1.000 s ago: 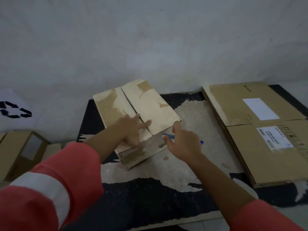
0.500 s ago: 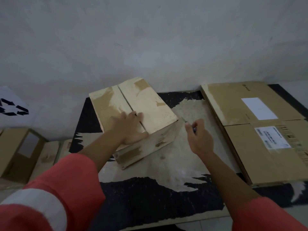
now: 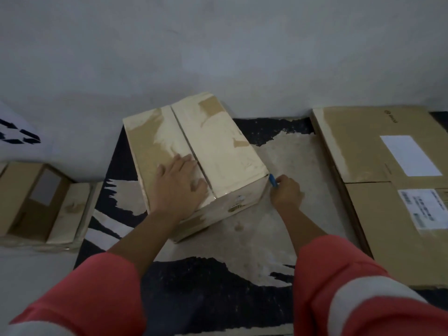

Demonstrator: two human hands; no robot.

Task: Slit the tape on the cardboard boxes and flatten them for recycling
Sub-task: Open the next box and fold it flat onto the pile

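Observation:
A worn cardboard box point(image 3: 218, 146) with a slit running down its top seam stands on the black, peeling table point(image 3: 194, 287). My left hand point(image 3: 178, 183) lies flat on the box's top, fingers spread across the seam near the front edge. At the box's near right corner my right hand point(image 3: 286, 194) grips a blue cutter point(image 3: 272, 180), whose tip touches that corner.
A large flat cardboard box point(image 3: 368, 151) with white labels lies on the table's right side. Smaller cardboard boxes point(image 3: 36, 200) sit lower at the left, under a white sheet with a recycling symbol point(image 3: 17, 135). A grey wall rises behind the table.
The box has turned and slid toward me under my left hand. My right hand drew back from the box's front face, then brought the cutter to the near right corner.

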